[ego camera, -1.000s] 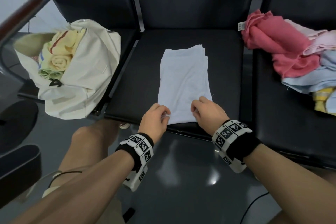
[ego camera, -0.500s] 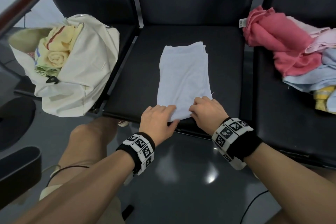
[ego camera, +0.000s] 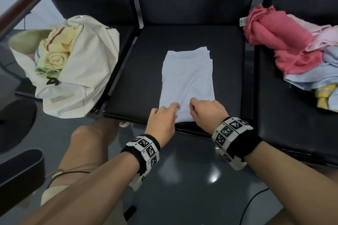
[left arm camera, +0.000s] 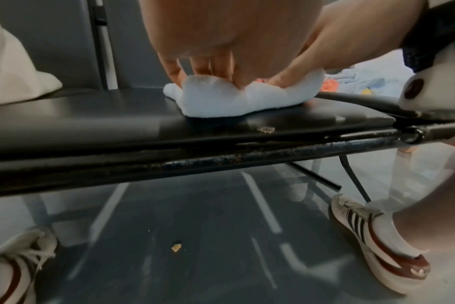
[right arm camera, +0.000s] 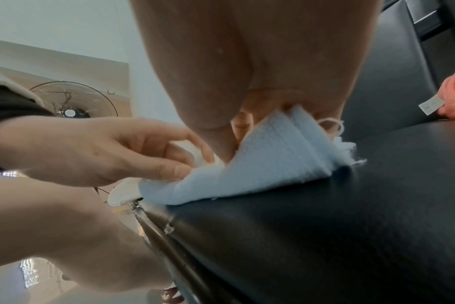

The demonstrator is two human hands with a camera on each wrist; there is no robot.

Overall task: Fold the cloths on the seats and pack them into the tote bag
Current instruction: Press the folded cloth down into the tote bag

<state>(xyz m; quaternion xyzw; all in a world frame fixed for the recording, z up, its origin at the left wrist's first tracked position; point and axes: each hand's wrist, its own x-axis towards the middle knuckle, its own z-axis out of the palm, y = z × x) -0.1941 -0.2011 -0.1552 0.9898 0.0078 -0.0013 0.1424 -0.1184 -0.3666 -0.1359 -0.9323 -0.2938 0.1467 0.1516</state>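
Your left hand and right hand are both pinching the near edge of the folded white cloth lying on the middle seat.

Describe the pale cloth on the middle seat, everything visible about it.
The pale cloth is whitish-blue with a towel-like weave, folded into a long layered rectangle lying flat on the black middle seat, running front to back. Stacked edges show at its far end; loose threads fray at the near right corner. Its near edge is lifted off the seat: the left hand and the right hand both pinch it there. Nothing else touches it.
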